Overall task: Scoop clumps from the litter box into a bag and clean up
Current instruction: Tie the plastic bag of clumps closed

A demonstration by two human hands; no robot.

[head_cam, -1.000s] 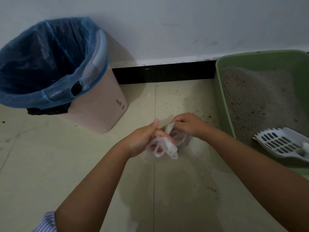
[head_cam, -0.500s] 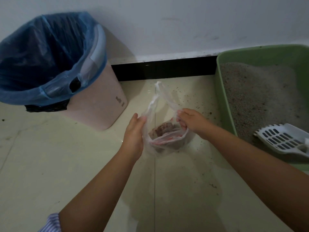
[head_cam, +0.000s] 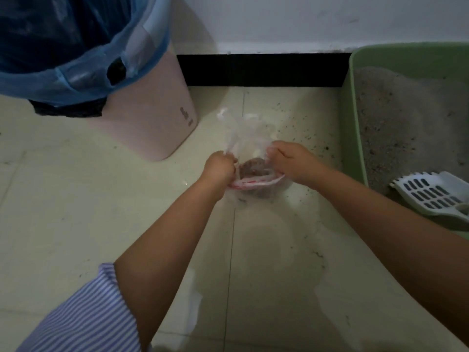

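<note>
Head view looks down at a pale tiled floor (head_cam: 76, 224) where a person crouches with both arms out. One thin clear plastic bag with red print (head_cam: 253, 182) sits low between the hands, just beside the green plastic litter box (head_cam: 354, 138). The left hand (head_cam: 219, 170) has its fingers curled tight round one side of the bag's top. The right hand (head_cam: 289, 161) pinches the other side the same way. I think the two hands pull apart like this so the bag's loose handles (head_cam: 236, 128) stand up and can be tied. Dark brown clumps (head_cam: 252, 167) show through the plastic at the bottom, so the scooping looks done.

One white plastic scoop with slots (head_cam: 431, 194) lies in the box on the grey litter (head_cam: 406, 123), likely parked there so both hands are free. One pink bin with a blue liner bag (head_cam: 142, 123) stands close on the left by the wall, handy for dropping the tied bag in. Many tiny dark specks of spilled litter (head_cam: 299, 128) dot the floor between bag and box; there are too many to count. Those would need sweeping up later. One striped blue and white sleeve (head_cam: 83, 318) shows on the left arm.
</note>
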